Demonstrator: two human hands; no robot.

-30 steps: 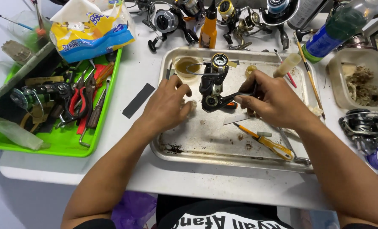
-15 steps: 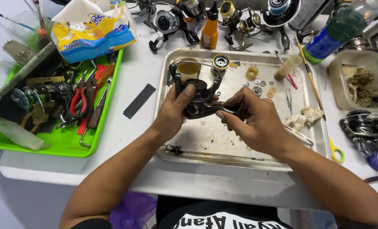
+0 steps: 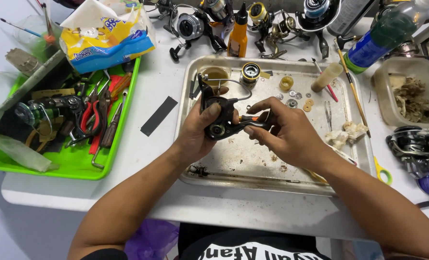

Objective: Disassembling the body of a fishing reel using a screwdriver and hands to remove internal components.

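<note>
A black fishing reel body (image 3: 220, 115) with a wire bail is held above the metal tray (image 3: 253, 166). My left hand (image 3: 197, 130) grips it from the left, thumb across its top. My right hand (image 3: 284, 132) holds a small screwdriver with an orange and black handle (image 3: 253, 119), its tip against the reel's side. On the tray behind lie a gold-and-black spool (image 3: 249, 73), a small cup of brownish liquid (image 3: 215, 76), a yellow ring (image 3: 286, 83) and several washers (image 3: 299, 102).
A green tray (image 3: 70, 161) at left holds pliers, wrenches and a reel. A tissue pack (image 3: 104, 36) lies behind it. Several reels and an orange oil bottle (image 3: 237, 33) line the back. A plastic container (image 3: 407, 96) and another reel (image 3: 414, 144) sit at right.
Both hands lifted the reel body off the tray and drew it nearer to me. My right hand now holds the screwdriver against the reel.
</note>
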